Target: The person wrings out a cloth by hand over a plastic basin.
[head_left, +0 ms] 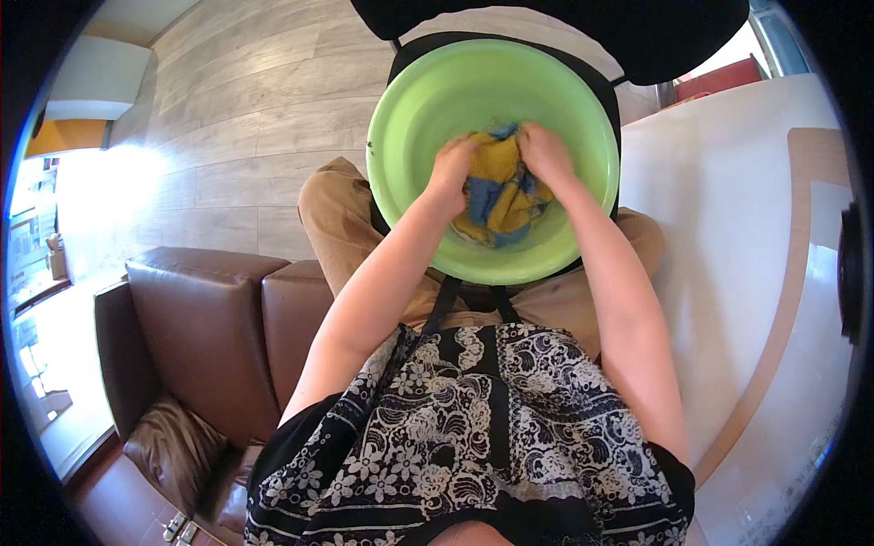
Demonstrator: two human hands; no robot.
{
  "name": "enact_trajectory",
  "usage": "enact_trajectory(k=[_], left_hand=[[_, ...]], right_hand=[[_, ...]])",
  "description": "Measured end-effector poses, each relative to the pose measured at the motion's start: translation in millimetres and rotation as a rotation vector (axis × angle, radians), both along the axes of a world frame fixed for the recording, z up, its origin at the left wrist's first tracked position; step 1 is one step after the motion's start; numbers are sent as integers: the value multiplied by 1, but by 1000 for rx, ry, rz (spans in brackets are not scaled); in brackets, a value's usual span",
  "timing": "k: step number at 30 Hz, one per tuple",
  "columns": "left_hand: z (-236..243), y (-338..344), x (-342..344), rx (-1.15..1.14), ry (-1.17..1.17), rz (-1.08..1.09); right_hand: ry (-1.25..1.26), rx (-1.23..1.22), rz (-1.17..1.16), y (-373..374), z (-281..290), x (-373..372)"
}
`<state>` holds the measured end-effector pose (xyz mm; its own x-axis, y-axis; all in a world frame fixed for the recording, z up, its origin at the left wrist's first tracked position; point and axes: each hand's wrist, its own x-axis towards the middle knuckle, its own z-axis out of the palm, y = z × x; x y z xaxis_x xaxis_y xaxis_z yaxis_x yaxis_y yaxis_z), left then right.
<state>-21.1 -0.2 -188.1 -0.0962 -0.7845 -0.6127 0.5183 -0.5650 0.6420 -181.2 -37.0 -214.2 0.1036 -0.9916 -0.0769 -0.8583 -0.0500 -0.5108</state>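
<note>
A light green plastic basin (411,100) rests on a black chair (608,96) in front of me. Inside it lies a bunched yellow and blue cloth (501,191), seemingly wet. My left hand (450,169) grips the cloth's left side with its fingers closed on the fabric. On the opposite side, my right hand (543,154) pinches the cloth near its upper right. Both forearms reach into the basin over its near rim.
A brown leather sofa (200,328) stands at lower left, with a cushion (175,450) on it. A white table or counter (719,209) runs along my right. Grey wood-plank flooring (228,109) lies beyond, with bright light from the left.
</note>
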Motion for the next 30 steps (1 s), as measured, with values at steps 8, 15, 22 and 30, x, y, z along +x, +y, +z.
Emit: enact_trajectory(k=[8,15,22,30], left_hand=[[-6,-1,-1,-38,278,-15],[30,6,-28,63,219,107],[-26,5,-3,-107,438,3],[19,16,-20,-11,44,12]], right_hand=[[-401,-208,321,50,85,69],[-398,-268,42,17,47,48],[-373,-360,160,43,58,65],[-245,-216,11,20,48,31]])
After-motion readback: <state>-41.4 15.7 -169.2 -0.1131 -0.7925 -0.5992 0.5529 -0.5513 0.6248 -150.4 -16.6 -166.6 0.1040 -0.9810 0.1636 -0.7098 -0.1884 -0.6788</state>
